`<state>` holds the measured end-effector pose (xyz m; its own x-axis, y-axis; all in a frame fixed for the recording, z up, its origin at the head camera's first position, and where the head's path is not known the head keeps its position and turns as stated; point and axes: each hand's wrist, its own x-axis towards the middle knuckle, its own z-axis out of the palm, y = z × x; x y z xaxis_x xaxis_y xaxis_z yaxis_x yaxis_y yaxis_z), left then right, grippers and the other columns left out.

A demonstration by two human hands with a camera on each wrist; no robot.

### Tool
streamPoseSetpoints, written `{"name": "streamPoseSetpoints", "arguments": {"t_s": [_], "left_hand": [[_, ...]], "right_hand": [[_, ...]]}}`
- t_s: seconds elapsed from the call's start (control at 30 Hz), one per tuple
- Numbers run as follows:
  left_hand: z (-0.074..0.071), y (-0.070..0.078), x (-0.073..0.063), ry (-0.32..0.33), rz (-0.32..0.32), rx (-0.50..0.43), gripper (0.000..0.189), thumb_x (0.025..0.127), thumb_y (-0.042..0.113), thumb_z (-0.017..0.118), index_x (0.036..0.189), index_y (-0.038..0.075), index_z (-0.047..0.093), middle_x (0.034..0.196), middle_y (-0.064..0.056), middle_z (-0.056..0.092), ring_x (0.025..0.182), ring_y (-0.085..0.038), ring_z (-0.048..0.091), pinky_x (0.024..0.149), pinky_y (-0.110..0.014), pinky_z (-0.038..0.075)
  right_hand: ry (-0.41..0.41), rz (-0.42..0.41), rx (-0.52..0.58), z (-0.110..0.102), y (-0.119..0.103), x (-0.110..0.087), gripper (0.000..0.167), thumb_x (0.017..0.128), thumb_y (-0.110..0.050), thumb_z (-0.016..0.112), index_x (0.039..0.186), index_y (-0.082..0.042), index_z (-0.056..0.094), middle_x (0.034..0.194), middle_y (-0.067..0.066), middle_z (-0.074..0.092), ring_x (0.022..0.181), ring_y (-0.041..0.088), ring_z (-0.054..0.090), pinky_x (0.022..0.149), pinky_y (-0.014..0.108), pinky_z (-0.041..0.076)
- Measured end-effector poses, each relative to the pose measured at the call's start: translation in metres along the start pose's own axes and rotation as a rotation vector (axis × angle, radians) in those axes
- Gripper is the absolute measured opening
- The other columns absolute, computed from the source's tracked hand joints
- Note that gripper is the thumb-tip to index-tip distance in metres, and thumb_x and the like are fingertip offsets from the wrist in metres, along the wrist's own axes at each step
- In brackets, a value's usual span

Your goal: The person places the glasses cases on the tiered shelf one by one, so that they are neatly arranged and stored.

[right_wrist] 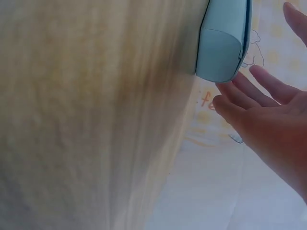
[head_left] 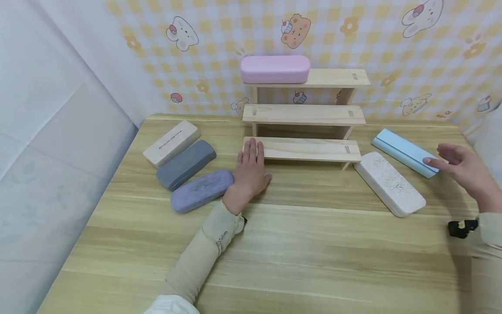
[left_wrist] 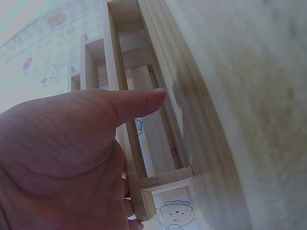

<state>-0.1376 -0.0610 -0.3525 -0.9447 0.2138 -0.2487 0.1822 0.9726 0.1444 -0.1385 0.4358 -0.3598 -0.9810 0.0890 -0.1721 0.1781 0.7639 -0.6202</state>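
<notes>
My left hand [head_left: 251, 172] lies with straight fingers over the left end of the lowest step [head_left: 302, 149] of a three-step wooden rack. In the left wrist view the thumb [left_wrist: 141, 103] stretches out past that step's edge. At the right, my right hand [head_left: 464, 168] is at the near end of a light blue glasses case [head_left: 405, 152], fingers spread and not wrapped round it. The right wrist view has the fingers close beside the case's end [right_wrist: 220, 52]. A pink glasses case [head_left: 275, 69] sits on the top step, toward its left.
A white patterned glasses case [head_left: 390, 183] lies just right of the rack. Left of it lie a cream case [head_left: 171, 144], a grey-blue case [head_left: 186, 165] and a purple case [head_left: 201, 190], the last right by my left wrist. A checked cloth [head_left: 219, 56] hangs behind the wooden table [head_left: 298, 257].
</notes>
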Motion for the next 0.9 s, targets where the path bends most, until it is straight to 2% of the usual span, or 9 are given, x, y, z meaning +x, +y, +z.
{"name": "streamPoseSetpoints", "arguments": {"t_s": [0.03, 0.07, 0.13, 0.17, 0.23, 0.3, 0.4, 0.9], "left_hand": [[0.0, 0.0, 0.0, 0.002, 0.0, -0.001, 0.092, 0.103, 0.043, 0.053, 0.161, 0.002, -0.005, 0.169, -0.02, -0.011, 0.159, -0.032, -0.008, 0.13, -0.046, 0.006], [0.0, 0.0, 0.0, 0.005, 0.001, -0.001, 0.092, 0.103, 0.043, 0.053, 0.161, 0.002, -0.005, 0.169, -0.02, -0.011, 0.159, -0.032, -0.008, 0.13, -0.046, 0.006], [0.0, -0.001, -0.001, 0.007, 0.002, -0.002, 0.092, 0.103, 0.043, 0.053, 0.161, 0.002, -0.005, 0.169, -0.02, -0.01, 0.159, -0.032, -0.007, 0.13, -0.046, 0.006], [0.0, -0.001, -0.001, 0.007, 0.003, -0.004, 0.092, 0.103, 0.043, 0.053, 0.161, 0.002, -0.005, 0.169, -0.02, -0.01, 0.159, -0.032, -0.008, 0.13, -0.046, 0.006], [0.0, -0.001, -0.001, 0.006, 0.002, -0.008, 0.092, 0.103, 0.043, 0.053, 0.161, 0.002, -0.005, 0.169, -0.02, -0.011, 0.159, -0.032, -0.008, 0.13, -0.046, 0.006], [0.0, -0.001, -0.001, 0.003, 0.002, -0.008, 0.092, 0.103, 0.043, 0.053, 0.161, 0.002, -0.006, 0.169, -0.02, -0.012, 0.159, -0.031, -0.009, 0.13, -0.046, 0.006], [0.0, -0.001, -0.001, 0.0, 0.001, -0.01, 0.092, 0.103, 0.043, 0.052, 0.161, 0.002, -0.006, 0.169, -0.019, -0.013, 0.159, -0.031, -0.009, 0.13, -0.045, 0.006], [0.0, -0.001, -0.001, -0.002, 0.007, -0.006, 0.091, 0.103, 0.043, 0.052, 0.161, 0.002, -0.007, 0.169, -0.02, -0.013, 0.159, -0.031, -0.01, 0.13, -0.045, 0.006]], "right_hand": [[-0.016, 0.002, -0.009, 0.0, 0.0, 0.001, 0.089, 0.102, -0.045, 0.054, 0.159, 0.005, 0.009, 0.162, 0.036, 0.01, 0.151, 0.051, 0.011, 0.096, -0.008, 0.022], [-0.035, -0.001, -0.021, 0.0, 0.001, 0.003, 0.09, 0.102, -0.045, 0.055, 0.158, 0.007, 0.008, 0.161, 0.038, 0.009, 0.15, 0.054, 0.011, 0.108, 0.0, 0.024], [-0.062, -0.006, -0.076, 0.001, 0.002, 0.007, 0.094, 0.1, -0.046, 0.056, 0.157, 0.01, 0.007, 0.158, 0.042, 0.012, 0.146, 0.059, 0.016, 0.123, 0.03, 0.03], [-0.075, -0.007, -0.111, 0.002, 0.002, 0.008, 0.096, 0.1, -0.047, 0.057, 0.156, 0.012, 0.007, 0.157, 0.044, 0.013, 0.143, 0.062, 0.018, 0.123, 0.047, 0.029], [-0.092, -0.014, -0.176, 0.002, 0.003, 0.011, 0.097, 0.099, -0.046, 0.059, 0.154, 0.016, 0.008, 0.151, 0.049, 0.017, 0.137, 0.065, 0.023, 0.108, 0.074, 0.023], [-0.092, -0.019, -0.242, 0.002, 0.005, 0.012, 0.096, 0.098, -0.045, 0.06, 0.152, 0.018, 0.011, 0.145, 0.051, 0.024, 0.128, 0.066, 0.028, 0.103, 0.075, 0.027], [-0.099, -0.018, -0.29, 0.002, 0.005, 0.011, 0.093, 0.098, -0.042, 0.061, 0.15, 0.02, 0.015, 0.14, 0.053, 0.028, 0.124, 0.066, 0.031, 0.1, 0.075, 0.029], [-0.043, -0.025, -0.361, 0.003, 0.002, 0.009, 0.083, 0.098, -0.039, 0.063, 0.146, 0.02, 0.028, 0.131, 0.05, 0.037, 0.113, 0.062, 0.042, 0.093, 0.072, 0.035]]}}
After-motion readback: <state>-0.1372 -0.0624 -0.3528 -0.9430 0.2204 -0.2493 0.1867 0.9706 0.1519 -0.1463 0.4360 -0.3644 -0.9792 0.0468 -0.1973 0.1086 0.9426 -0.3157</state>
